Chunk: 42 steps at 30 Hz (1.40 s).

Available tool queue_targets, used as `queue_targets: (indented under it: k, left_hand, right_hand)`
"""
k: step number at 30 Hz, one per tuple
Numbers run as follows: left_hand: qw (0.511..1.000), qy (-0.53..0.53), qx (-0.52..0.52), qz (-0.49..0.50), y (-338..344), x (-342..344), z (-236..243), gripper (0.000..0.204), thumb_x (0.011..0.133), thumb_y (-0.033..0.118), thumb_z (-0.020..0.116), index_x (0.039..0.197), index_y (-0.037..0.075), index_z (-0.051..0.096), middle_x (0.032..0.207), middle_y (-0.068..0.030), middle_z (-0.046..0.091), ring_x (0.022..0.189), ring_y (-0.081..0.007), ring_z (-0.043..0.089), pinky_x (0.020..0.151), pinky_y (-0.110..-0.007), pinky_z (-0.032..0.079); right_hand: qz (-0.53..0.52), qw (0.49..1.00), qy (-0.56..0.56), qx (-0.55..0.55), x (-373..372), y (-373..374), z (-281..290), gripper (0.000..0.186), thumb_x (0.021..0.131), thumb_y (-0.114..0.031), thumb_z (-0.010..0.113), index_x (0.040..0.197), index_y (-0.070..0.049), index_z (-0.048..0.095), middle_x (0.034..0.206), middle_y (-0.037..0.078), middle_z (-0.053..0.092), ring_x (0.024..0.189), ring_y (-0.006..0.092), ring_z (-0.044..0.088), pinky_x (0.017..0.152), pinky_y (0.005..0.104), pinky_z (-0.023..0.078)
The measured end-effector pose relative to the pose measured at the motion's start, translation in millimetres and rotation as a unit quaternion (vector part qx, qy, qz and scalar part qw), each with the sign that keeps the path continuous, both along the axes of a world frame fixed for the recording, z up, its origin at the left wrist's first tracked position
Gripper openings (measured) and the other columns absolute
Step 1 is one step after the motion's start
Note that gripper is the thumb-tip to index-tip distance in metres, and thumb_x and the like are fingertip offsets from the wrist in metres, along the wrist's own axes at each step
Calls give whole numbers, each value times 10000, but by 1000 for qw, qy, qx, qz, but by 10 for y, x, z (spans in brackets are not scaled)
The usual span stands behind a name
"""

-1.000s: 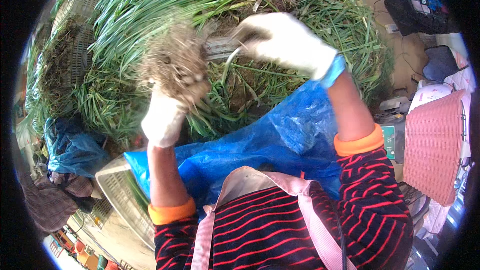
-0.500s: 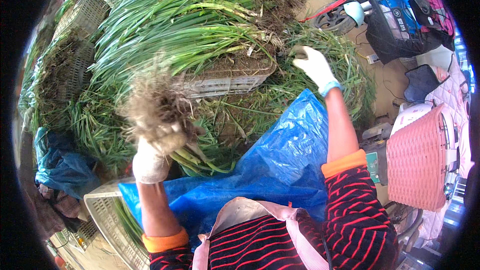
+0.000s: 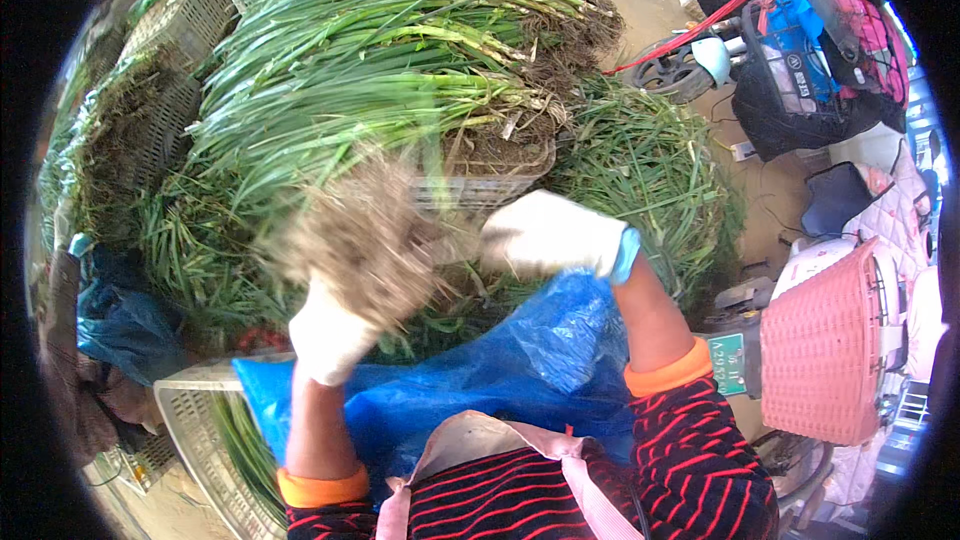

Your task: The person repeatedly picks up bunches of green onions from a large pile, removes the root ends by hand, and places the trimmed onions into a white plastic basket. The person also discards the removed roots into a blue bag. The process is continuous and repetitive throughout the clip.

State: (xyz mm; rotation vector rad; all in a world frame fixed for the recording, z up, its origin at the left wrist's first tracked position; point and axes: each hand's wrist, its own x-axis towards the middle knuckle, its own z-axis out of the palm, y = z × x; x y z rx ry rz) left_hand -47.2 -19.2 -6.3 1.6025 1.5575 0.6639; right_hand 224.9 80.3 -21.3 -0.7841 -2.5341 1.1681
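Note:
My left hand point(image 3: 328, 332), in a white glove, is shut on a bunch of green leafy plants whose tangled, dirt-covered roots point(image 3: 355, 235) point upward, blurred by motion. My right hand point(image 3: 555, 235), gloved too, is just right of that bunch; its fingers are smeared, so their grip is unclear. Long green plants point(image 3: 360, 70) with muddy roots lie piled on a plastic crate point(image 3: 495, 190) beyond my hands. Loose cut leaves point(image 3: 650, 180) are heaped around it. Below both hands a blue plastic sheet point(image 3: 430, 400) covers the space before my body.
Stacked crates with plants point(image 3: 165, 30) stand at left, a blue-green sheet point(image 3: 125, 320) below them. A pale crate point(image 3: 185, 420) holding leaves is lower left. At right are a pink basket point(image 3: 815, 350) on a scooter and a black bag point(image 3: 790, 100) with red straps beside a wheel point(image 3: 655, 70).
Since half a second ago my right hand has moved down and left, toward the root bunch. My left hand has shifted slightly right, still holding the bunch.

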Motion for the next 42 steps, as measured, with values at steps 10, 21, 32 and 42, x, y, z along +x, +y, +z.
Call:
queue_targets:
  k: [10, 21, 32, 42]
  left_hand:
    - [925, -99, 43, -365, -112, 187, -121, 596, 903, 352, 518, 1433, 122, 374, 1467, -96, 377, 1360, -277, 332, 1153, -382, 165]
    - [878, -432, -79, 189, -83, -268, -252, 452, 859, 151, 620, 1273, 55, 468, 1058, -120, 586, 980, -249, 602, 853, -411, 505]
    - [787, -586, -57, 184, 114, -339, -183, 333, 780, 122, 723, 1052, 27, 556, 848, -75, 604, 746, -226, 608, 767, -430, 528]
    - [812, -524, -14, 257, 144, -365, -37, 290, 850, 184, 656, 1077, 101, 496, 814, -42, 528, 696, -194, 537, 703, -389, 517]
  right_hand:
    - [-258, 943, -186, 95, 341, 671, -36, 324, 860, -330, 594, 1011, -55, 677, 928, 130, 682, 862, 246, 654, 773, 332, 503]
    - [-259, 909, -235, 229, -169, 1459, -415, 357, 801, -355, 613, 1076, -128, 629, 1047, 115, 647, 997, 288, 612, 827, 405, 495]
    - [-371, 850, -265, 264, -37, 1942, -364, 378, 795, -303, 586, 1065, -45, 647, 1045, 182, 655, 1001, 342, 613, 892, 410, 470]
    - [-307, 951, -18, 11, 155, 1816, -283, 353, 790, -338, 661, 892, 0, 647, 834, 191, 653, 765, 286, 613, 716, 374, 475]
